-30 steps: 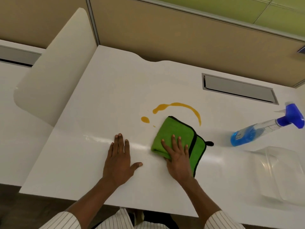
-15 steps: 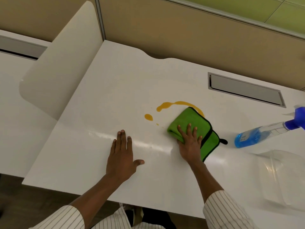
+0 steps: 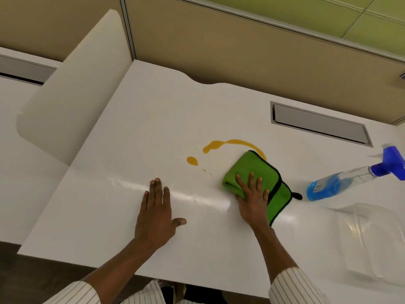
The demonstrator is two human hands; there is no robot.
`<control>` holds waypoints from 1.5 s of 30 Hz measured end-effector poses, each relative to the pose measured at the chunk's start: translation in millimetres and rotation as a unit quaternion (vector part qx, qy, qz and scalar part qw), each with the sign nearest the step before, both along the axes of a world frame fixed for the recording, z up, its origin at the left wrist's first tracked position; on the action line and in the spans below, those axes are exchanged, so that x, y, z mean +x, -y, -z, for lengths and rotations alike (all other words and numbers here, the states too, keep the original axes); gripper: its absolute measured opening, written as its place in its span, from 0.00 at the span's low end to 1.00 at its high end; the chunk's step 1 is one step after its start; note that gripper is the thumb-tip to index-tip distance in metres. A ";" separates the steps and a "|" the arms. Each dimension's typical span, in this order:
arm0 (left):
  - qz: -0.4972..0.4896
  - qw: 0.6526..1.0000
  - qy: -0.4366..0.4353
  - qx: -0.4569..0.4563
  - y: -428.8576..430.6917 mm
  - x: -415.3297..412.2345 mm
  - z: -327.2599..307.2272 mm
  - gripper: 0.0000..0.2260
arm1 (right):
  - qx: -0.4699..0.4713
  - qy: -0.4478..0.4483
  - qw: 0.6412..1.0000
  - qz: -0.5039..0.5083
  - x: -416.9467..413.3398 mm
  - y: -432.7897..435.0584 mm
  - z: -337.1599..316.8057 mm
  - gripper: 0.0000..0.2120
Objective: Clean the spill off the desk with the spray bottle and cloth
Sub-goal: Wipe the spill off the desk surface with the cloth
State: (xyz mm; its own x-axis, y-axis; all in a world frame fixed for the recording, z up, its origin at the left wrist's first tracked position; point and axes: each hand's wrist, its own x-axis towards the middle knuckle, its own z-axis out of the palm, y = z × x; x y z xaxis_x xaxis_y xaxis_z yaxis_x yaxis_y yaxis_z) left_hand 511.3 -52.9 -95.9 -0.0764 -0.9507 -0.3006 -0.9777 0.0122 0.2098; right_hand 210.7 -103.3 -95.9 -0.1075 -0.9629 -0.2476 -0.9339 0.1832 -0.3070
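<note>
Head cam: I see both hands down on my white desk [image 3: 131,139]
Right hand [image 3: 252,199]: flat, fingers spread, pressing green microfiber cloth [image 3: 260,172] at orange spill [image 3: 232,144]
Left hand [image 3: 156,212]: open, palm flat on desk

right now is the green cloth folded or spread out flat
Folded. The green cloth shows doubled layers and a thick rolled edge under the right hand.
</note>
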 end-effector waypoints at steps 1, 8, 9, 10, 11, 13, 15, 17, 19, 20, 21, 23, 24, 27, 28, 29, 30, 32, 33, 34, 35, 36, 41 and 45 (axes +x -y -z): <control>0.001 1.000 0.004 0.003 0.0 -0.2 0.0 0.53 | 0.009 -0.009 1.000 -0.006 4.8 7.7 -0.3 0.30; -0.002 1.000 -0.004 0.005 0.7 -0.9 0.4 0.53 | -0.027 0.007 0.990 -0.135 11.9 -58.6 1.2 0.32; -0.003 1.000 -0.006 0.006 0.6 -0.8 0.5 0.53 | -0.029 0.014 0.990 -0.137 5.9 -68.3 3.0 0.32; -0.005 1.000 -0.009 0.005 0.9 -1.0 0.4 0.53 | -0.032 0.022 0.991 -0.132 -1.2 -73.4 3.9 0.33; -0.007 1.000 -0.009 0.005 1.1 -1.4 0.0 0.53 | -0.035 0.029 0.992 -0.120 -8.5 -72.6 4.5 0.33; -0.004 1.000 -0.002 0.011 1.1 -2.0 -1.9 0.53 | -0.035 0.033 0.996 -0.080 -20.0 -56.9 6.3 0.33; -0.007 1.000 0.003 0.014 0.9 -2.9 -3.3 0.53 | -0.029 0.019 0.999 -0.033 -22.0 -25.9 7.7 0.32; -0.010 1.000 0.006 0.016 0.6 -3.6 -5.1 0.53 | -0.013 0.008 1.000 -0.009 -13.1 9.9 7.7 0.29; -0.009 1.000 0.008 0.017 0.1 -3.6 -5.6 0.53 | -0.001 0.001 1.000 -0.023 2.2 33.0 7.1 0.29; -0.008 1.000 0.009 0.019 -0.2 -3.5 -5.8 0.53 | 0.000 -0.010 0.999 -0.044 10.7 36.2 6.8 0.30; -0.008 1.000 0.009 0.019 -0.6 -3.5 -5.7 0.53 | -0.002 -0.022 0.997 -0.071 18.7 33.8 5.9 0.30; -0.012 1.000 0.004 0.015 -0.5 -4.1 -4.5 0.53 | -0.009 -0.037 0.991 -0.132 30.9 15.7 3.5 0.31; -0.013 1.000 0.002 0.014 -0.3 -4.3 -3.9 0.53 | -0.013 -0.035 0.987 -0.157 33.9 1.9 2.5 0.32; -0.011 1.000 0.003 0.014 0.2 -4.0 -1.1 0.53 | -0.025 -0.006 0.980 -0.199 28.5 -41.3 3.0 0.35; -0.014 1.000 0.001 0.013 0.2 -3.9 -0.2 0.53 | -0.030 0.004 0.979 -0.201 22.7 -50.9 3.9 0.35; -0.015 1.000 0.000 0.012 0.4 -3.8 0.3 0.53 | -0.034 0.010 0.979 -0.199 16.3 -55.5 4.5 0.36; -0.014 1.000 0.000 0.011 0.3 -3.7 0.5 0.53 | -0.037 0.014 0.981 -0.191 10.5 -54.7 4.8 0.37; -0.014 1.000 -0.001 0.013 0.2 -3.5 0.5 0.53 | -0.038 0.018 0.987 -0.154 5.9 -39.2 5.4 0.37; -0.015 1.000 0.001 0.014 0.2 -3.6 0.3 0.53 | -0.035 0.019 0.991 -0.128 7.2 -26.7 5.8 0.37; -0.015 1.000 0.004 0.016 0.1 -3.8 0.0 0.53 | -0.030 0.020 0.994 -0.104 10.3 -12.6 6.0 0.35; -0.014 1.000 0.008 0.018 0.1 -4.1 -0.5 0.53 | -0.025 0.020 0.996 -0.087 14.7 1.9 5.7 0.34; -0.013 1.000 0.010 0.020 -0.2 -4.1 -1.1 0.53 | -0.019 0.018 0.997 -0.079 19.8 15.1 5.1 0.32; -0.015 1.000 -0.001 0.020 0.0 -3.9 -2.8 0.53 | -0.016 -0.001 0.990 -0.140 31.1 18.1 -0.7 0.32; -0.011 1.000 0.005 0.011 -0.3 -3.9 -1.0 0.53 | -0.030 0.009 0.985 -0.172 10.9 -35.3 -2.5 0.36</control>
